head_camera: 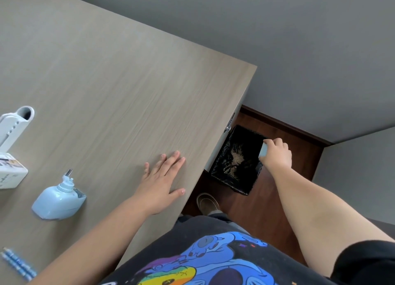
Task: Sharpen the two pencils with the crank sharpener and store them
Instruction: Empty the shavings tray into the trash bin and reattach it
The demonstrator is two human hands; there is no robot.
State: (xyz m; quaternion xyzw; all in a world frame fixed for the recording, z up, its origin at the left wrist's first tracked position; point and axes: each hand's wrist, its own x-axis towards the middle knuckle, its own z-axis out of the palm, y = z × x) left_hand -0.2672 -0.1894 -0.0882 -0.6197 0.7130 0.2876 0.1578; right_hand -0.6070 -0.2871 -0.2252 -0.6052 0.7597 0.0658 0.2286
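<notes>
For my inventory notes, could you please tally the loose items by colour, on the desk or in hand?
Blue: 4, namely sharpener, tray held in the right hand, two pencils.
White: 1, the holder.
Total: 5

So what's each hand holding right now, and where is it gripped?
Right hand pinches a small pale blue tray by its upper end over the black bin. Left hand holds nothing, flat on the desk.
</notes>
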